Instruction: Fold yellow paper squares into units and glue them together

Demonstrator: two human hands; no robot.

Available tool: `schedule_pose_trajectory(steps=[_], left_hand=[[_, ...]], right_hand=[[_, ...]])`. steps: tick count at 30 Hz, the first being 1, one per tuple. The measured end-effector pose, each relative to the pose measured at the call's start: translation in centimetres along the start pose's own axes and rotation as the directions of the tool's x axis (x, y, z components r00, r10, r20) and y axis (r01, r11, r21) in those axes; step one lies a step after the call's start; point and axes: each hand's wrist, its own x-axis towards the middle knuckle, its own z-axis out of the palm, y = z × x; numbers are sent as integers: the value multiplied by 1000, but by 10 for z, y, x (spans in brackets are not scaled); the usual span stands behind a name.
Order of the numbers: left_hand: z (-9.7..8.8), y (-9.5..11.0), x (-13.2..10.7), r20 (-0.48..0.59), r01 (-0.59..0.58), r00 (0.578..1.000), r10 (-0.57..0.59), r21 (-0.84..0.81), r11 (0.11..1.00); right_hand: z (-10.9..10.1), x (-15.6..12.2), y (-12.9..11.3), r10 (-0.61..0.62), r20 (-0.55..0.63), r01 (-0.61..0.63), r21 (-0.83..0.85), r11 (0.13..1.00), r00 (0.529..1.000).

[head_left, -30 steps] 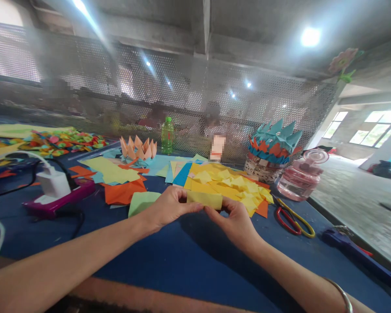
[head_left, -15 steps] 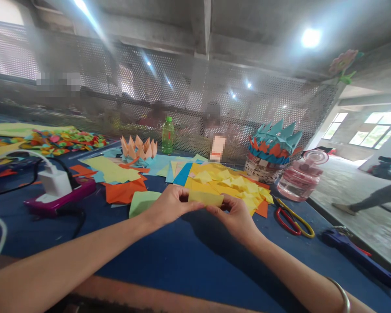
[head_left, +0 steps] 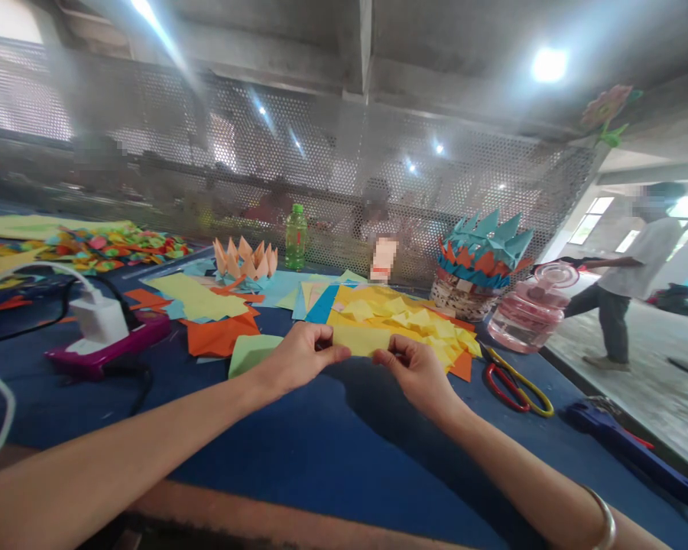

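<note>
Two bare forearms reach in from the bottom corners across a dark blue table (head_left: 298, 435) and meet at a yellow paper strip (head_left: 360, 340). Its long axis runs left to right, level across the view, and it spans the gap between the hands. The left hand (head_left: 301, 360) pinches the strip's left end between thumb and curled fingers; the right hand (head_left: 416, 374), a metal bangle (head_left: 605, 519) at its wrist, pinches the right end the same way. Neither hand is clearly nearer – each holds one end. Directly behind the strip lies a heap of yellow paper pieces (head_left: 418, 325). A pale green paper square (head_left: 252, 353) sits just beyond the left hand, and red-and-yellow-handled scissors (head_left: 510, 389) lie off to the right – well clear of both hands.
</note>
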Motion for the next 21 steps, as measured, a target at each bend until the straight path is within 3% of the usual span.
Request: schedule_pose_trajectory(steps=[12, 18, 21], left_hand=[[-4, 5, 0, -76, 14, 997, -8, 79, 997], [-4, 5, -1, -81, -36, 996, 48, 143, 989], [-3, 4, -3, -90, -87, 990, 108, 206, 975]], right_hand=[[-5, 4, 5, -46, -34, 42, -96, 994, 998], [-4, 4, 12, -141, -54, 131, -161, 978, 989], [-4, 3, 11, -224, -126, 196, -204, 959, 966]])
